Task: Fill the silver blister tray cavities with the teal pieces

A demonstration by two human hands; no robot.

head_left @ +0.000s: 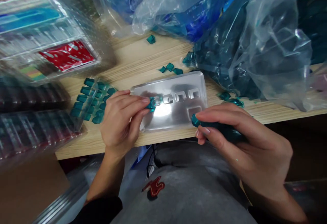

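A clear plastic blister tray [176, 115] with several small pockets lies near the front edge of the wooden table [143, 59]. My left hand [120, 122] is closed, pinching a small teal plastic piece [152, 104] over the tray's left pocket. My right hand [230, 135] is closed round several teal pieces [196, 120], one poking out at my fingertips by the tray's right front corner.
A filled clear tray of teal pieces [90, 101] lies left of my hand. Loose teal pieces [170, 68] are scattered behind the tray. Plastic bags of blue and teal parts [230, 36] crowd the back and right. Stacked clear packs [43, 36] stand at the left.
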